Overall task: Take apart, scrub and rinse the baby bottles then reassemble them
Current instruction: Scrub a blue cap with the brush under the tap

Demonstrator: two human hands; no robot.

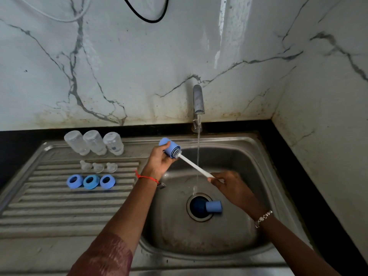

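Note:
My left hand (159,159) grips a blue bottle cap (170,147) above the sink's left rim. A white-handled brush (196,166) has its bristle head inside that cap, and my right hand (229,186) holds the handle's lower end. Another blue cap (214,206) lies on its side by the drain (199,207). On the draining board stand three clear bottles (94,142) upside down, then three clear teats (98,166), then three blue screw rings (91,181) in rows.
The tap (198,100) runs a thin stream of water into the steel sink (249,156), passing just behind the brush handle. The ribbed draining board (49,206) lies to the left. A marble wall stands behind and a black counter edge runs along the right.

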